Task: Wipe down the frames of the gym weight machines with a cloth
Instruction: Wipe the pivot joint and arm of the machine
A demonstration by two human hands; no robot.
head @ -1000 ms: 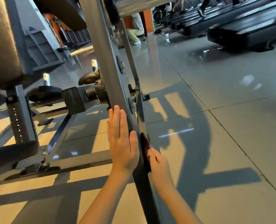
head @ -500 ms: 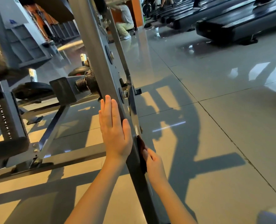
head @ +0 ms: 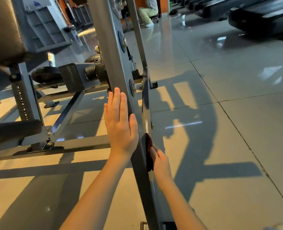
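Left hand [head: 121, 127], fingers together, braces rigid steel upright [head: 107, 47]; right hand [head: 160, 161], fingers straight, pins limp dark cloth [head: 147, 143] flat, judged adequate hold.

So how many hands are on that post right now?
2. The left hand lies flat on the post's left face; the right hand presses a cloth against its right side.

At centre we see only a dark sliver of the cloth [head: 148, 152] between frame post [head: 111, 52] and right hand [head: 160, 161], whose grip we cannot read; top and bottom edges crop the post.
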